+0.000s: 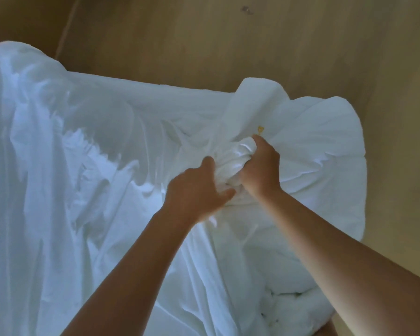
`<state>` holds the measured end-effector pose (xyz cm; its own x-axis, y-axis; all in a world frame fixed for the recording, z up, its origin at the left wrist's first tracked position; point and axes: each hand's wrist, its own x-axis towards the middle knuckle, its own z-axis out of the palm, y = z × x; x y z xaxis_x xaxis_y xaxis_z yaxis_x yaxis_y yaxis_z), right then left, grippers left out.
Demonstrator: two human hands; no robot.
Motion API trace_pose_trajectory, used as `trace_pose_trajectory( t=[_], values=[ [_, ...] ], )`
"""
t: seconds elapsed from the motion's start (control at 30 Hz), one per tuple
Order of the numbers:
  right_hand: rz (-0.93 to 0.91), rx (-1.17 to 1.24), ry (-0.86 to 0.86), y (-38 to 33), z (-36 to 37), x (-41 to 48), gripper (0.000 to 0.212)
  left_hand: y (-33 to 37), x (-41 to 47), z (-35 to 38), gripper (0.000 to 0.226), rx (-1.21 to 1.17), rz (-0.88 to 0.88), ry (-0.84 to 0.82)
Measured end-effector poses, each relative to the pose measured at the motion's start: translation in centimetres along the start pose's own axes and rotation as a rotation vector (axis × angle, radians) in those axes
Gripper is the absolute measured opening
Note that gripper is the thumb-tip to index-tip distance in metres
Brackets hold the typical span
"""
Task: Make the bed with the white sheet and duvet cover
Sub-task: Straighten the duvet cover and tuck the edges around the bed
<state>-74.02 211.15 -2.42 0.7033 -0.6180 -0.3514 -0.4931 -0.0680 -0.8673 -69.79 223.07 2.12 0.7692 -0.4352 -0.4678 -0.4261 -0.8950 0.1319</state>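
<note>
- Over the far right part of the bed, seen from above, both my bare arms reach forward to one bunch of white cloth (pixel 230 158).
- My right grip (pixel 260 166) is balled into a fist round the far side of that bunch, knuckles up.
- My left grip (pixel 197 190) curls round the near side of the same bunch, with the thumb low and the fingers pushed into the folds. It is slightly blurred.
- A thin, wrinkled white cover (pixel 58 154) spreads over the left and middle of the bed. I cannot tell a separate sheet from it.
- A puffy duvet (pixel 325 146) lies to the right, beside my right arm, and its rounded edge reaches out over the wooden floor (pixel 228 32).
- The cover works as a bag. I judge I am holding a duvet corner through it, but how much duvet is inside is hidden. Bare padding (pixel 289 304) shows near the bottom edge.
- A small yellow mark (pixel 260 129) sits on the duvet just beyond my right knuckles. What it is, I cannot tell.
- One risk is that the corner slips free inside the cover if either fist loosens, leaving a limp, unfilled corner.
- Another is that a hard shake or pull drags the overhanging duvet onto the floor.
- Twisted cloth in the bunch could also set the duvet crooked.
</note>
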Motion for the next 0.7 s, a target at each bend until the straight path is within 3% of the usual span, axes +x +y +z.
trace_pose_trajectory(
  t=[0.07,0.17,0.23,0.33,0.4,0.47,0.53,0.6,0.67,0.7],
  values=[
    [-0.008,0.098,-0.205,-0.3,-0.8,-1.7,0.034,0.1,1.0,0.2,0.047,0.209,0.025,0.25],
    [0.088,0.346,-0.577,0.0,-2.2,-3.6,0.024,0.3,2.0,0.4,0.052,0.167,0.251,0.382],
    [0.156,0.323,-0.519,0.9,-2.9,-3.3,0.014,0.6,2.0,0.4,0.039,0.153,0.451,0.45],
    [0.042,-0.062,-0.149,1.6,-2.5,-2.1,0.01,0.9,1.3,-0.6,0.018,0.141,0.573,0.364],
    [-0.082,-0.157,-0.046,1.1,-1.7,-1.4,0.007,0.9,0.0,-1.1,0.018,-0.055,0.472,0.267],
    [-0.211,-0.246,-0.059,0.4,-0.7,-0.9,0.018,1.3,-1.7,-1.1,0.02,-0.423,0.226,0.1],
    [-0.193,-0.241,-0.042,-0.1,-0.2,-0.2,0.027,1.4,-2.7,-0.7,0.015,-0.717,0.057,0.021],
    [-0.085,-0.136,-0.01,-0.4,-0.3,0.1,0.023,0.8,-2.2,-0.6,0.012,-0.606,0.025,0.021],
    [-0.013,-0.074,-0.032,-0.6,-0.5,-0.5,0.02,-0.2,-0.5,-0.5,0.017,-0.168,0.016,0.081],
    [0.015,0.008,-0.125,-0.5,-0.8,-1.3,0.02,-0.7,0.3,-0.5,0.019,-0.032,-0.029,0.141]
  ],
)
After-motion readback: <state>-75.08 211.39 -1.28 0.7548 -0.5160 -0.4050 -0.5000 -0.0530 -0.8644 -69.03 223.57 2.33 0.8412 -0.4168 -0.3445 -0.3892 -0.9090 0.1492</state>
